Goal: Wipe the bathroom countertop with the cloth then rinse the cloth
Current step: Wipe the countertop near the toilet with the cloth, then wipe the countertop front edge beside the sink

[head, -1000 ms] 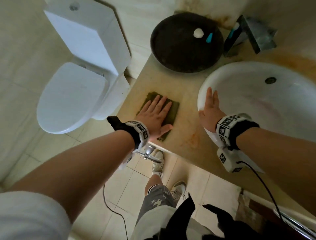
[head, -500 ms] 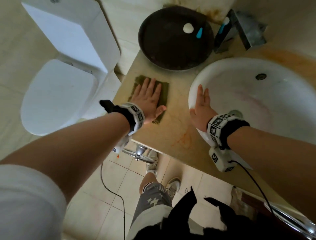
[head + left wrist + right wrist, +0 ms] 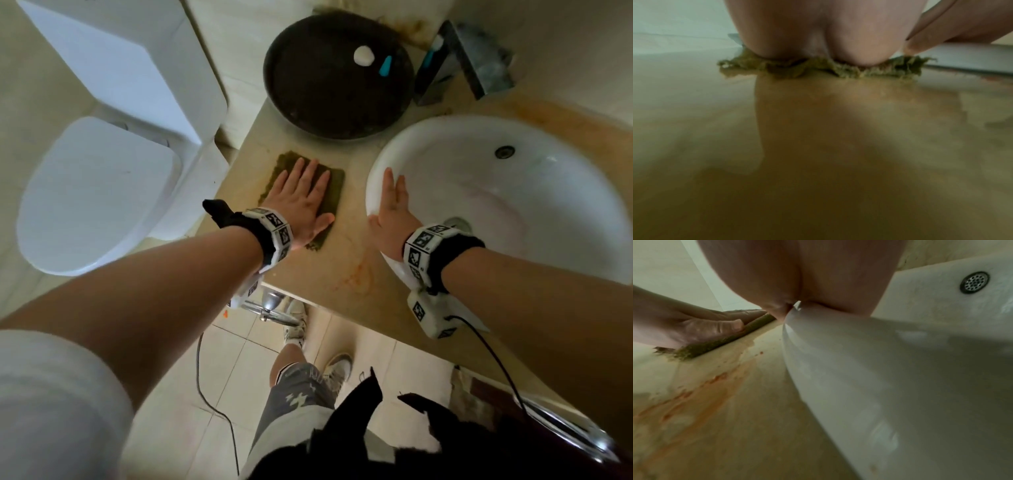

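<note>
A: Cloth point(image 3: 330, 192), frame centre, is pressed flat on the counter point(image 3: 346, 274) under the spread left hand point(image 3: 301, 202) — for wiping pressure.

B: Right hand point(image 3: 392, 212), fingers straight, is rested on sink point(image 3: 376, 164) rim; probably bracing.

both arms stretched out forward, straps on both wrists. left hand point(image 3: 301, 202) is flat, palm down, fingers straight and a bit spread, thumb sticking out to the side. right hand point(image 3: 392, 212) is flat too, fingers together and pointing forward

Olive-green cloth point(image 3: 334, 192) on beige countertop point(image 3: 346, 253) with orange stains point(image 3: 356, 277); white sink point(image 3: 513, 205).
</note>
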Action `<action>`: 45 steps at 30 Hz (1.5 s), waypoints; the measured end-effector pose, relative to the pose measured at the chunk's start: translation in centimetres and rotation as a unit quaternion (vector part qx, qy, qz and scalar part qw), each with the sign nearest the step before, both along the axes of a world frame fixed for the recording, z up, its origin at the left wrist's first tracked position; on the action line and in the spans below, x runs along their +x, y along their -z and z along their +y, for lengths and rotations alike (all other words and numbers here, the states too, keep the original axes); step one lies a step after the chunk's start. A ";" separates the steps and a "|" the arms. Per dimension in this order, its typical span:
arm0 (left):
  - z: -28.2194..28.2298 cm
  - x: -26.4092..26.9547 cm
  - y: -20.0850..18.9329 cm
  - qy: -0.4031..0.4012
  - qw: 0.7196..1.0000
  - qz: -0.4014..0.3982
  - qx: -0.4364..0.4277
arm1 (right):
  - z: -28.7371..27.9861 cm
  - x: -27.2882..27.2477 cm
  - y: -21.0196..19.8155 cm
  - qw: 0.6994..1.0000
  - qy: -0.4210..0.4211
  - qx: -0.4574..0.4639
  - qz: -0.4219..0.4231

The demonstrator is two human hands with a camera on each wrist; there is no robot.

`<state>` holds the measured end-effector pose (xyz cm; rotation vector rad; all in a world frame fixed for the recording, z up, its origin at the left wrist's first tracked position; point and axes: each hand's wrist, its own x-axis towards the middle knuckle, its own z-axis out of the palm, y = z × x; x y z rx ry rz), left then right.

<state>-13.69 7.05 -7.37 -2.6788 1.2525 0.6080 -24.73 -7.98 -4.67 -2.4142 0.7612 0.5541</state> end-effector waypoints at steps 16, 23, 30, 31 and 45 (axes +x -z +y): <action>-0.4 -10.0 -0.7 0.052 0.995 0.077 -0.028 | -0.1 -0.3 -0.8 1.000 -0.002 -0.023 0.012; 7.0 -6.3 -1.9 -0.003 0.998 0.064 -0.020 | 7.5 -3.2 -0.6 0.959 -0.232 -0.132 -0.093; 9.3 -4.1 -2.3 0.034 0.998 0.039 0.028 | 11.2 -3.8 2.8 0.965 -0.192 -0.174 -0.025; 9.1 -3.8 -2.3 0.037 0.998 0.039 0.025 | 11.2 -3.8 2.8 0.966 -0.188 -0.173 -0.029; 7.7 -3.4 -2.3 0.131 0.990 0.041 -0.025 | 9.7 -12.3 2.5 0.985 -0.058 -0.160 0.004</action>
